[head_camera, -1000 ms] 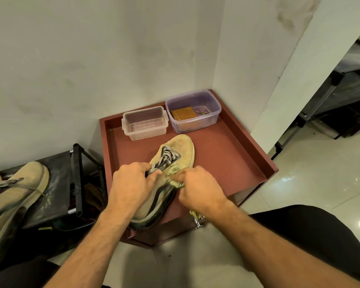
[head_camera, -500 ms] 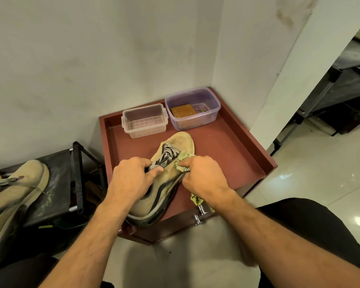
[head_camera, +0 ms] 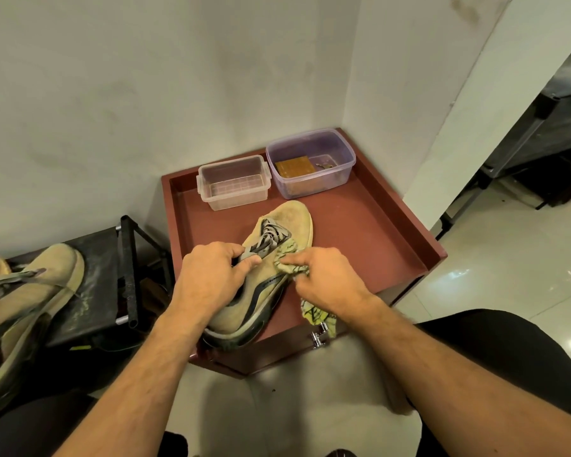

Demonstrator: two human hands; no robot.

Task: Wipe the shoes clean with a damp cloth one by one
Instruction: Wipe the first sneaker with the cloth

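A tan suede sneaker with grey laces and a dark sole lies on the dark red tray-top stand, toe pointing away from me. My left hand grips it at the tongue and collar. My right hand holds a yellow-green patterned cloth bunched against the shoe's right side near the laces; the cloth's tail hangs below my wrist over the stand's front edge. A second tan sneaker rests on a black rack at the far left.
Two plastic boxes stand at the back of the tray: a clear empty one and a purple-tinted one with a brown pad inside. White walls close the corner behind. A black rack stands left; glossy tiled floor and dark furniture lie right.
My right hand slid the cloth forward along the shoe's side toward the laces. The left hand kept its grip on the shoe, which stayed put.
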